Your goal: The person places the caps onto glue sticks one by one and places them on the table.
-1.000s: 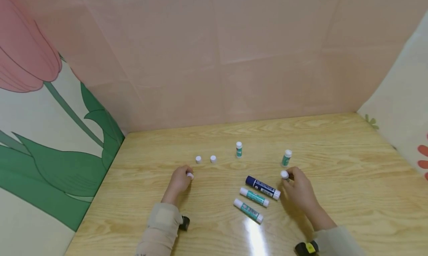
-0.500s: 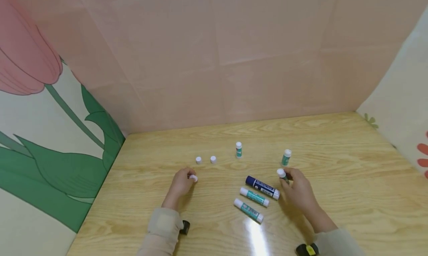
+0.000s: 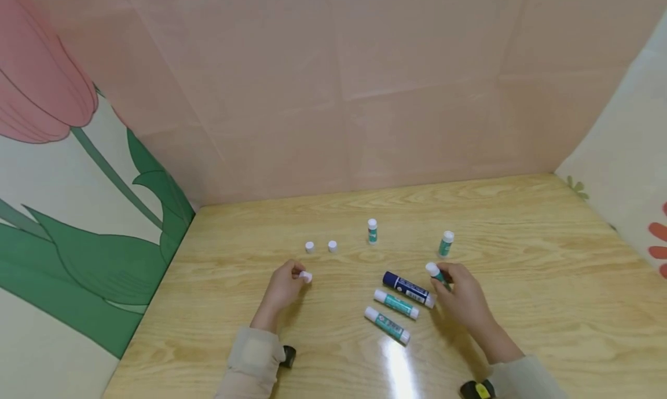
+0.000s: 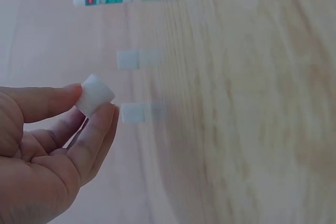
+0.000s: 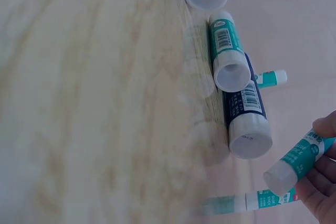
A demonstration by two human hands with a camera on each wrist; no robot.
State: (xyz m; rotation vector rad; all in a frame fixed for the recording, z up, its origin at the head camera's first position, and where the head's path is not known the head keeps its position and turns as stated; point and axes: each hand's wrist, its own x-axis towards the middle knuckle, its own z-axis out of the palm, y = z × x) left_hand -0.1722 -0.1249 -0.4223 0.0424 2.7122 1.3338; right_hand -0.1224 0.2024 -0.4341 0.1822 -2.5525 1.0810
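My left hand (image 3: 283,284) pinches a small white cap (image 4: 95,95) between thumb and fingertips, raised off the table. Two more white caps (image 3: 310,247) stand just beyond that hand. In my right hand (image 3: 464,289) is a teal-labelled glue stick (image 5: 303,157), gripped by thumb and fingers and tilted, its white end toward the left in the head view. Beside this hand lie a thick navy glue stick (image 3: 409,289) and two teal glue sticks (image 3: 397,304), roughly parallel. Behind it a short teal glue stick (image 3: 446,244) stands upright.
Another teal glue stick (image 3: 372,231) stands upright farther back on the wood-grain table (image 3: 250,231). A pink sheet (image 3: 339,98) closes off the back, with printed flower panels at both sides.
My right hand has turned the glue stick from nearly upright to tilted leftward, shifting slightly left. My left hand has moved a little rightward with the cap, which now shows more beyond the fingers.
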